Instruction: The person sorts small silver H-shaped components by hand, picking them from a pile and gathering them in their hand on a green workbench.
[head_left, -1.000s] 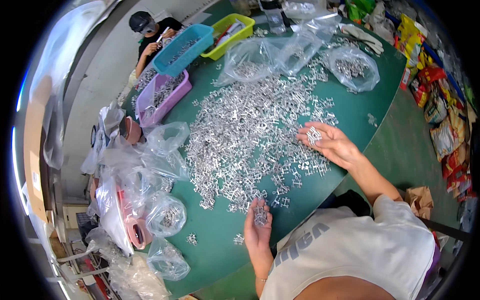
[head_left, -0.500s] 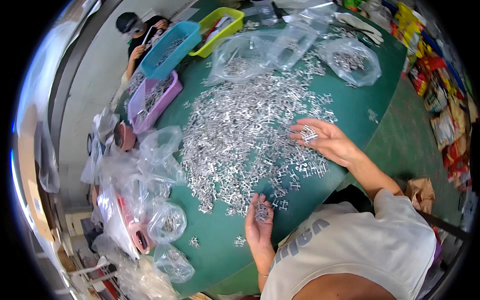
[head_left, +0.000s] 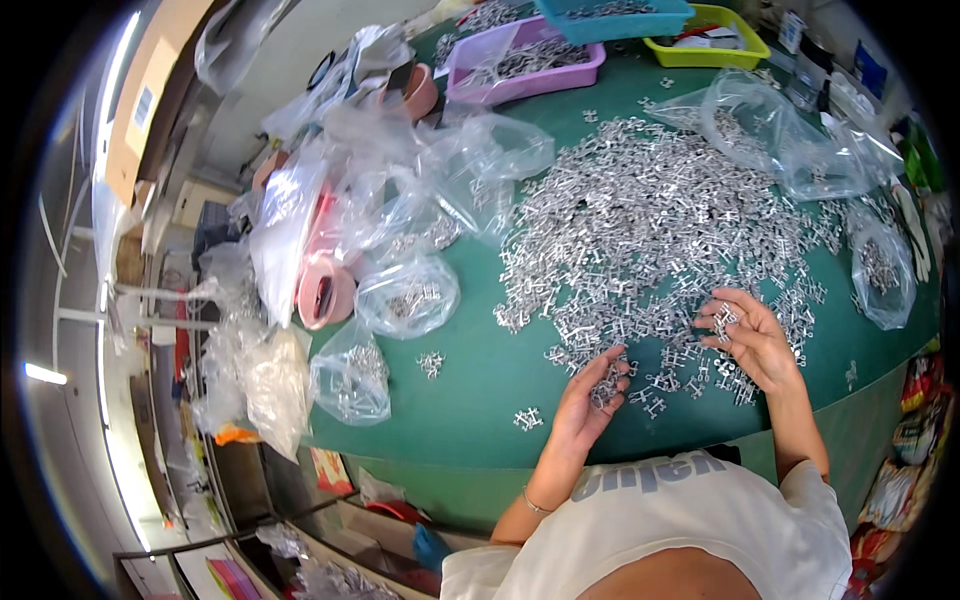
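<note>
Pieces of silver, H-shaped metal (head_left: 640,220) lie heaped on the green, flat-topped table (head_left: 480,370); I see more cupped in the curled left hand (head_left: 585,400), others pinched by the right hand (head_left: 760,345). Such loose handfuls could spill if either grip slackens (my guess). Grey lettering (head_left: 650,475) crosses the white fabric shirt (head_left: 620,530).

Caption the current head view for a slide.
Left hand and right hand hold small silvery pieces by a spread pile on a green table.
</note>
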